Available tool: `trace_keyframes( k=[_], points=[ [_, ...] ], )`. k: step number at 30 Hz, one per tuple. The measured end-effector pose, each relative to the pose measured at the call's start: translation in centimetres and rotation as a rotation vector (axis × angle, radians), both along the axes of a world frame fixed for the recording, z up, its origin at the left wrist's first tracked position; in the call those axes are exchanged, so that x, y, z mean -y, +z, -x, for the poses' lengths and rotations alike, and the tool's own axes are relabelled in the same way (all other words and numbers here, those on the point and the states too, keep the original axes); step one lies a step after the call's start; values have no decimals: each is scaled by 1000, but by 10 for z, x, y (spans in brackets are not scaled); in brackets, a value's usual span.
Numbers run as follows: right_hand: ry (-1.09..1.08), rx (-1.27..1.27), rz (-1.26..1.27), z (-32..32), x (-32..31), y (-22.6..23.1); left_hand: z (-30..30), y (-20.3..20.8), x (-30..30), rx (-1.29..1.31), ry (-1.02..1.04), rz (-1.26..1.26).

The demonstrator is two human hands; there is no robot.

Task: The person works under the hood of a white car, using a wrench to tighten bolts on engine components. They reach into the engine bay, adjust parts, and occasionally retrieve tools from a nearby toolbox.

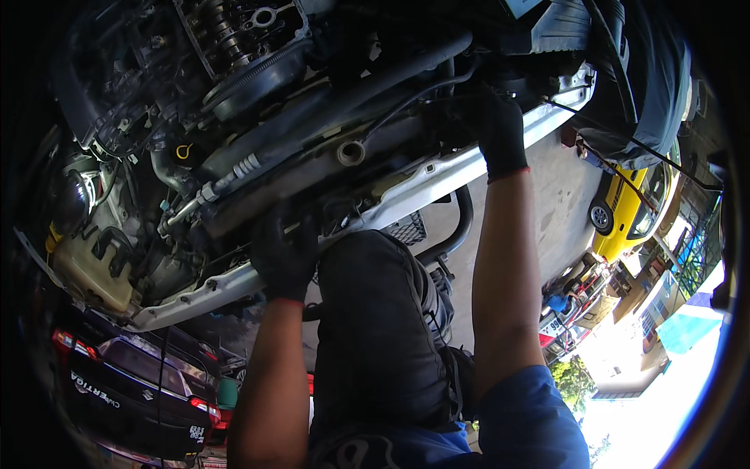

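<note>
Both my hands wear black gloves with red cuffs. My left hand [285, 254] is at the front edge of an open engine bay, against the pale front cross panel [430, 176]. Its fingers merge with the dark parts behind, so I cannot make out their shape. Farther right, my right hand [501, 129] reaches over the same panel with its fingers curled. A thin metal rod-like piece shows beside its fingertips, but shadow hides what they grip. Between the hands lies a round open pipe neck [351, 152], next to a long black hose [344, 98].
The engine's exposed top [242, 31] is at upper left. A cream plastic tank [94, 270] sits at the bay's left corner. My dark-clad leg [363, 320] rests against the panel. A thin rod [625, 141] slants at right. A dark car [133, 391] and a yellow car [637, 207] stand beyond.
</note>
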State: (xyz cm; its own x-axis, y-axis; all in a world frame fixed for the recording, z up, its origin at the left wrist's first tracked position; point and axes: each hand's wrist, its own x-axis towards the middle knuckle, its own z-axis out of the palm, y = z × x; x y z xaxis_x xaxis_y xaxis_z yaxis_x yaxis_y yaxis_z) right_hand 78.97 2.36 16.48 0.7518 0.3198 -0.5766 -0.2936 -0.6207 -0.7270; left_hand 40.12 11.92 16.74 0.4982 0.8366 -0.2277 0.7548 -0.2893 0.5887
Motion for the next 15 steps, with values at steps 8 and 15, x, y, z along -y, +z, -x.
trace_keyframes(
  k=[8,15],
  points=[
    [-58,372,-50,44,-16,24,2,1,-2,-21,2,-16],
    [77,591,-11,93,-11,5,1,2,-2,-37,20,52]
  ],
)
